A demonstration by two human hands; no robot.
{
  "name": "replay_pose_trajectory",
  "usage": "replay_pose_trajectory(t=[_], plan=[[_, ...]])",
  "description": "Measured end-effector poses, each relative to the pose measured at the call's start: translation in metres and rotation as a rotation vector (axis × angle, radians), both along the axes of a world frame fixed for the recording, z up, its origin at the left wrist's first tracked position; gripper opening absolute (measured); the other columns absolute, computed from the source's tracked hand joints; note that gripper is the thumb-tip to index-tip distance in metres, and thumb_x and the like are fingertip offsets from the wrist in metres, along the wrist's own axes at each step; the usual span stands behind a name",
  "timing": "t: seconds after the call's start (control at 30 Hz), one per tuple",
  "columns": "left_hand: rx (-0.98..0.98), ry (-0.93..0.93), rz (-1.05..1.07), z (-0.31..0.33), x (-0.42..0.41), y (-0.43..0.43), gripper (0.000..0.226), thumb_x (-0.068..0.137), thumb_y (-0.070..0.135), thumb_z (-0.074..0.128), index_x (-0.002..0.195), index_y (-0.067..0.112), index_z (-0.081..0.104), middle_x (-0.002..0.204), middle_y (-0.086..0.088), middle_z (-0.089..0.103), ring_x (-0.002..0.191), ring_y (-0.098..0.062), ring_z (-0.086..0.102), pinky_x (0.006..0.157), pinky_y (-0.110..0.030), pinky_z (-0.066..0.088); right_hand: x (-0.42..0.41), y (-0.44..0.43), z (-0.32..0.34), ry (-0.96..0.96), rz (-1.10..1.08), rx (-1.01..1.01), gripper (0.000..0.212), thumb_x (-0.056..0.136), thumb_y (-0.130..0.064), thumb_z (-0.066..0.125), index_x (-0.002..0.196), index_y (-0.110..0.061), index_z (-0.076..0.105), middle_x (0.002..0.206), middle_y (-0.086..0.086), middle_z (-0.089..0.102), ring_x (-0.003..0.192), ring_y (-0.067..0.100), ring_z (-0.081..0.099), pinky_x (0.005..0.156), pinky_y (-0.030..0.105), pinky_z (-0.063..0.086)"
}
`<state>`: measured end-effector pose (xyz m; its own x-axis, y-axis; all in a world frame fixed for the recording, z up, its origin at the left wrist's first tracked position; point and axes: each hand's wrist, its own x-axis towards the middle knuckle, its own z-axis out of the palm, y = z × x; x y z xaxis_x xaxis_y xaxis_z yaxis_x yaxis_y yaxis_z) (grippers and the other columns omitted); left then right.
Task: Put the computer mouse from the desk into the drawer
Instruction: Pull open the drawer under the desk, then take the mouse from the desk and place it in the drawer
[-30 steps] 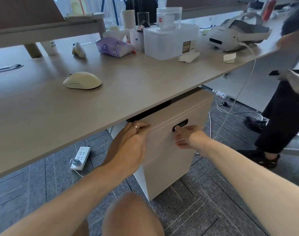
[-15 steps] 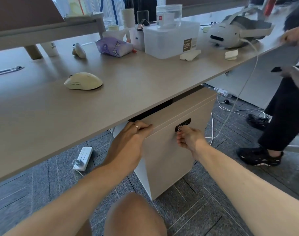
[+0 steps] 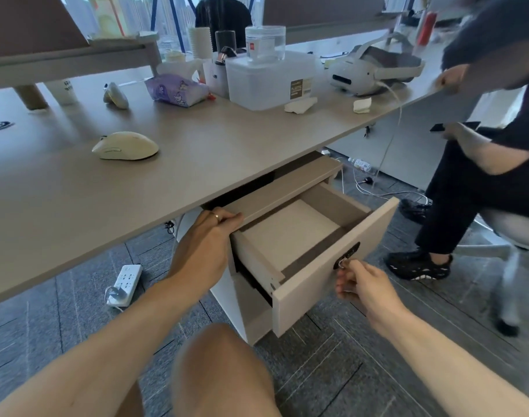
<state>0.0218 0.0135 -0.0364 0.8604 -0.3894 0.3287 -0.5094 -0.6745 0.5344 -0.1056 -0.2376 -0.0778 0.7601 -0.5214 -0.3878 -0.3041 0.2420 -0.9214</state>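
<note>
A cream computer mouse [image 3: 126, 145] lies on the beige desk [image 3: 227, 145], left of centre. Under the desk stands a cabinet whose top drawer [image 3: 335, 281] is pulled out; its pale inside shows nothing in it. My left hand [image 3: 204, 245] grips the cabinet's top front edge [image 3: 275, 195], a ring on one finger. My right hand [image 3: 364, 284] pinches the small key in the black lock [image 3: 347, 254] on the drawer's front. Both hands are well below the mouse.
A clear storage box [image 3: 269, 78], a purple tissue pack [image 3: 176, 90], a VR headset [image 3: 374, 70] with a hanging cable and cups stand at the desk's back. A seated person [image 3: 479, 176] is at the right. A power strip [image 3: 124, 284] lies on the carpet.
The drawer was closed and has slid out toward me, pulled by my right hand at the lock key. My left hand stays on the cabinet's top edge.
</note>
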Motion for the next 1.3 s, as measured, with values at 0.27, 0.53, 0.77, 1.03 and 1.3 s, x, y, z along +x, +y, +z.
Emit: replay_pose_trajectory(t=[0.27, 0.53, 0.77, 1.03, 1.3], plan=[[0.075, -0.052, -0.014, -0.003, -0.005, 0.001, 0.064, 0.089, -0.01, 0.046, 0.139, 0.028, 0.055, 0.13, 0.003, 0.052, 0.111, -0.006, 0.047, 0.091, -0.026, 0.041, -0.052, -0.017, -0.001, 0.02, -0.011, -0.033, 0.025, 0.098, -0.013, 0.048, 0.082, -0.002, 0.063, 0.062, 0.011, 0.062, 0.054, 0.024, 0.06, 0.059, 0.036, 0.052], [0.168, -0.123, -0.028, -0.005, -0.007, -0.002, 0.064, 0.086, -0.015, 0.051, 0.139, 0.02, 0.055, 0.131, 0.005, 0.051, 0.122, -0.015, 0.045, 0.088, -0.026, 0.042, -0.066, -0.022, -0.001, 0.031, -0.007, -0.021, 0.026, 0.099, -0.015, 0.048, 0.084, -0.002, 0.064, 0.063, 0.01, 0.064, 0.056, 0.023, 0.062, 0.056, 0.032, 0.055], [0.234, -0.089, -0.051, -0.001, -0.005, 0.0, 0.06, 0.09, -0.005, 0.055, 0.144, 0.022, 0.05, 0.134, 0.004, 0.05, 0.119, -0.012, 0.044, 0.088, -0.03, 0.047, -0.064, -0.022, 0.002, 0.053, -0.022, 0.0, 0.033, 0.098, -0.02, 0.047, 0.08, -0.001, 0.065, 0.065, 0.013, 0.066, 0.058, 0.025, 0.062, 0.059, 0.034, 0.055], [0.446, 0.024, -0.18, 0.07, -0.035, -0.013, 0.051, 0.099, 0.041, 0.05, 0.144, 0.018, 0.044, 0.146, -0.002, 0.047, 0.124, -0.023, 0.053, 0.1, -0.042, 0.047, -0.067, -0.029, 0.073, 0.343, 0.39, -0.536, 0.073, 0.099, -0.053, 0.038, 0.065, 0.0, 0.074, 0.062, 0.017, 0.075, 0.052, 0.026, 0.069, 0.055, 0.029, 0.053], [0.283, -0.009, 0.054, 0.143, -0.017, 0.064, 0.068, 0.096, 0.051, 0.054, 0.151, 0.016, 0.039, 0.158, -0.005, 0.036, 0.144, -0.024, 0.032, 0.114, -0.029, 0.021, -0.005, 0.032, 0.168, 0.052, 0.57, -1.094, 0.055, 0.092, -0.064, 0.041, 0.079, -0.019, 0.071, 0.074, -0.001, 0.076, 0.07, 0.016, 0.073, 0.075, 0.036, 0.058]])
